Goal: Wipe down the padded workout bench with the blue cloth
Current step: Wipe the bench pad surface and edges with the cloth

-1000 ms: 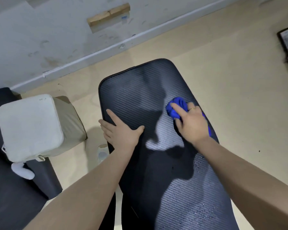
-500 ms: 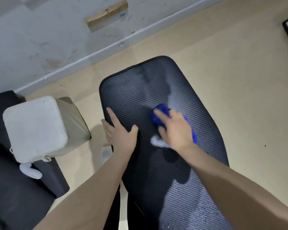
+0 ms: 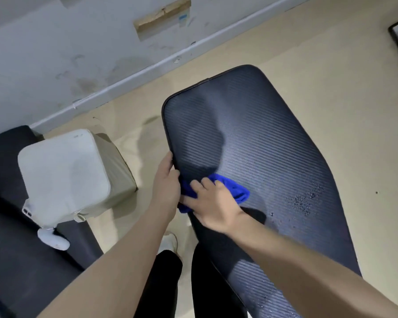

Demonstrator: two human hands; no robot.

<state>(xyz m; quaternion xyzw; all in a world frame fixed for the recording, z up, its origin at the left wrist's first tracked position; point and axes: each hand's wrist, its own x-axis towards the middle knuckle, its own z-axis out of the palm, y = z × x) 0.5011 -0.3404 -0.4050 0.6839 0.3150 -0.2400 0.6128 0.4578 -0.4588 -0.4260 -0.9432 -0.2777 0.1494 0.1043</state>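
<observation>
The padded bench point(image 3: 257, 143) runs lengthwise away from the person, its rounded end farthest from both hands. The right hand point(image 3: 213, 203) presses the bunched blue cloth point(image 3: 233, 191) with spread fingers near the bench's left edge, touching the left hand point(image 3: 166, 182), which grips that edge. Water droplets point(image 3: 305, 199) bead right of the cloth.

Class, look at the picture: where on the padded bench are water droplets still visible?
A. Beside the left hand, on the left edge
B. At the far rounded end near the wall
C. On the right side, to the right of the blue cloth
C: a cluster of droplets beads on the bench pad's right side, to the right of the blue cloth under the right hand.
</observation>
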